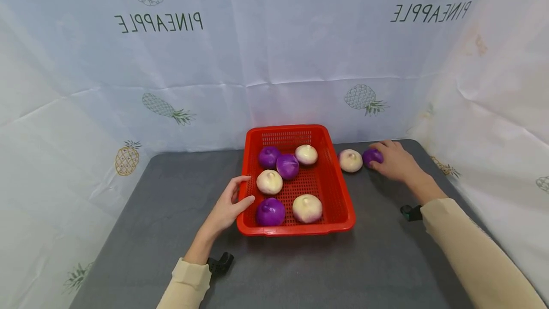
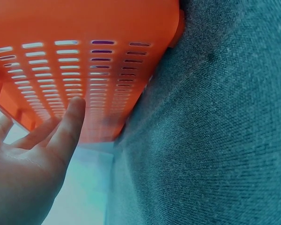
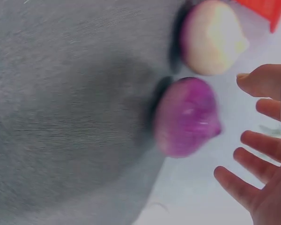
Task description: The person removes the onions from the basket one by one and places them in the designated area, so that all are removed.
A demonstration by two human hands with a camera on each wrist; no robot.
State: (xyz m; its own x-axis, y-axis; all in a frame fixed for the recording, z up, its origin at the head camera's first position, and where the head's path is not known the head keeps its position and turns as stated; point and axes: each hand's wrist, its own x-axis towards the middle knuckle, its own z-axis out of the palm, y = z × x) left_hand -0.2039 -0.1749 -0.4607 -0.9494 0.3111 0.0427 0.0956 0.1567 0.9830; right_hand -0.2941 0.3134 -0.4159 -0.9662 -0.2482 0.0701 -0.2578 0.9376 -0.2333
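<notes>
My left hand (image 1: pixel 225 209) rests at the left rim of a red plastic basket (image 1: pixel 340 190), its thumb over the edge. In the left wrist view, its extended fingers (image 2: pixel 68 131) lie along the slotted outer wall. At the back right of the table, my right hand (image 1: pixel 396 162) is around the right side of a purple turnip (image 1: pixel 372 157). From the right wrist, a gap shows between its spread fingers (image 3: pixel 260 164) and this turnip (image 3: pixel 187 117). Beside it sits a pale turnip (image 1: pixel 350 160) with a purple underside, close to the basket.
Inside the basket are several turnips, among them a purple one (image 1: pixel 270 212) and a pale one (image 1: pixel 307 209) near the front. The grey tabletop (image 1: pixel 279 271) ends at hanging white cloth (image 1: pixel 291 51) printed with pineapples, behind and at both sides.
</notes>
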